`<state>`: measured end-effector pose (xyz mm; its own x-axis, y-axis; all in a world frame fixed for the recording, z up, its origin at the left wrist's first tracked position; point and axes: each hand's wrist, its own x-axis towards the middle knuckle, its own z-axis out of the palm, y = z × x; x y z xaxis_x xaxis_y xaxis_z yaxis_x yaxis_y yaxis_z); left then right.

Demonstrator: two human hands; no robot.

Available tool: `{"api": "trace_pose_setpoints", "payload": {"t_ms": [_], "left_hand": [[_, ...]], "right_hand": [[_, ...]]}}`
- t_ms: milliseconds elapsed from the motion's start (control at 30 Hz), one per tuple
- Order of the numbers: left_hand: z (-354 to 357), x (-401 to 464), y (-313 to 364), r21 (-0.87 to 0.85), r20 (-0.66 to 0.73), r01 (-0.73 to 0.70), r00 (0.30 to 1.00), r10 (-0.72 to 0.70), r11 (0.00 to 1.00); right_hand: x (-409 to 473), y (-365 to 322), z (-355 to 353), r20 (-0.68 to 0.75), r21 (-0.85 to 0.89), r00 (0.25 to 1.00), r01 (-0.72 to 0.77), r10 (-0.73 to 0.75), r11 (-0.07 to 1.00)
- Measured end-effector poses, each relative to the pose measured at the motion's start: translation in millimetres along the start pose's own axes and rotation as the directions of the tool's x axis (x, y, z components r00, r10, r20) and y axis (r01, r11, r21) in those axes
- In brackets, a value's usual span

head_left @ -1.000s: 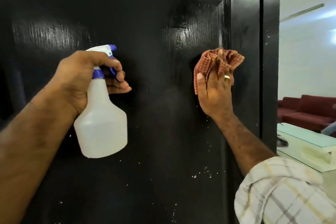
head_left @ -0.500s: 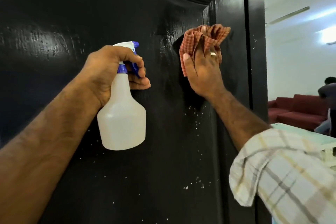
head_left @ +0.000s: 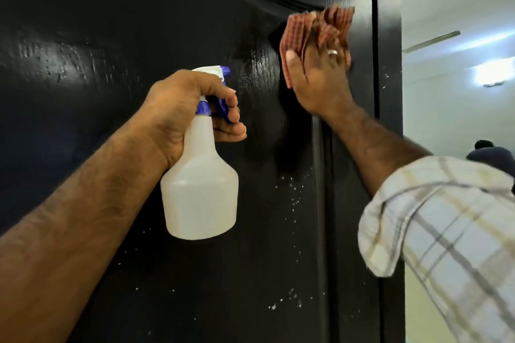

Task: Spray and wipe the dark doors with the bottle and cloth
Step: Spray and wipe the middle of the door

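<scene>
A glossy dark door (head_left: pixel 111 36) fills most of the head view, with white droplets speckling its lower right part. My left hand (head_left: pixel 181 108) grips the neck of a white spray bottle (head_left: pixel 200 189) with a blue trigger, fingers curled over the trigger, nozzle towards the door. My right hand (head_left: pixel 320 75) presses a crumpled red checked cloth (head_left: pixel 317 28) flat against the door near the upper right corner of its raised panel. A ring shows on one finger of that hand.
The door's right edge (head_left: pixel 387 120) borders an opening onto a bright room with white walls. A person (head_left: pixel 490 153) is partly visible low in that opening. My checked sleeve (head_left: pixel 446 231) covers the lower right.
My right hand has slid the cloth upward along the door towards the panel's top corner. The left hand with the bottle has drifted to the right in the view.
</scene>
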<state>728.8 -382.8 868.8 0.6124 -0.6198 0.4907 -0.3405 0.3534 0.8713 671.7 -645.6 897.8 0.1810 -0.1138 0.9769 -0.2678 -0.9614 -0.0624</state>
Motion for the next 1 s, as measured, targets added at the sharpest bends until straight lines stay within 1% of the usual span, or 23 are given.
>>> {"api": "trace_pose_setpoints", "payload": {"t_ms": [100,167,233,300,367,433,500,533,600,667,733,800,900,933,1000], "left_hand": [[14,4,-5,0.011,-0.031,0.002,1.000,-0.001,1.000],[27,7,-8,0.013,-0.051,-0.001,0.999,0.001,1.000],[39,9,-13,0.011,-0.068,0.004,0.998,-0.003,1.000],[53,11,-20,0.008,-0.096,0.012,0.995,-0.012,1.000],[66,11,-27,0.008,-0.117,0.019,0.993,-0.018,1.000],[77,11,-32,0.015,-0.141,0.023,0.990,-0.020,1.000],[88,14,-32,0.017,-0.178,0.030,0.984,-0.026,0.999],[91,17,-31,0.012,-0.194,0.029,0.981,-0.026,1.000],[97,22,-27,0.012,-0.203,0.018,0.979,-0.015,1.000],[101,28,-27,0.016,-0.199,-0.002,0.980,0.005,1.000],[101,30,-30,0.009,-0.202,-0.014,0.979,0.015,1.000],[102,28,-37,-0.006,-0.196,-0.008,0.981,0.007,1.000],[104,23,-48,0.000,-0.173,0.022,0.985,-0.022,1.000],[105,21,-51,0.012,-0.173,0.028,0.985,-0.026,1.000],[107,18,-55,0.032,-0.174,0.021,0.985,-0.015,0.999]], "right_hand": [[0,4,7,-0.027,-0.010,0.999,0.016,-0.016,1.000],[-31,12,16,-0.027,0.013,0.999,0.030,-0.030,0.999],[-80,21,22,0.003,0.017,0.998,0.061,-0.061,0.998],[-129,44,21,0.059,-0.034,0.985,0.166,-0.164,0.986],[-160,69,17,0.105,-0.092,0.952,0.296,-0.286,0.951],[-142,87,9,0.118,-0.128,0.922,0.382,-0.368,0.915],[-87,84,1,0.055,-0.119,0.929,0.371,-0.367,0.921],[-54,76,-3,0.019,-0.099,0.944,0.329,-0.329,0.939],[4,61,-10,0.000,-0.058,0.968,0.249,-0.249,0.967],[28,58,-9,-0.028,-0.054,0.975,0.219,-0.221,0.974],[10,61,-2,-0.040,-0.044,0.974,0.222,-0.224,0.974],[-39,68,4,-0.026,-0.033,0.966,0.255,-0.256,0.966],[-121,87,15,0.010,-0.037,0.932,0.363,-0.363,0.931],[-135,96,16,0.004,-0.050,0.917,0.399,-0.399,0.916],[-127,112,13,-0.012,-0.090,0.905,0.422,-0.424,0.902]]}}
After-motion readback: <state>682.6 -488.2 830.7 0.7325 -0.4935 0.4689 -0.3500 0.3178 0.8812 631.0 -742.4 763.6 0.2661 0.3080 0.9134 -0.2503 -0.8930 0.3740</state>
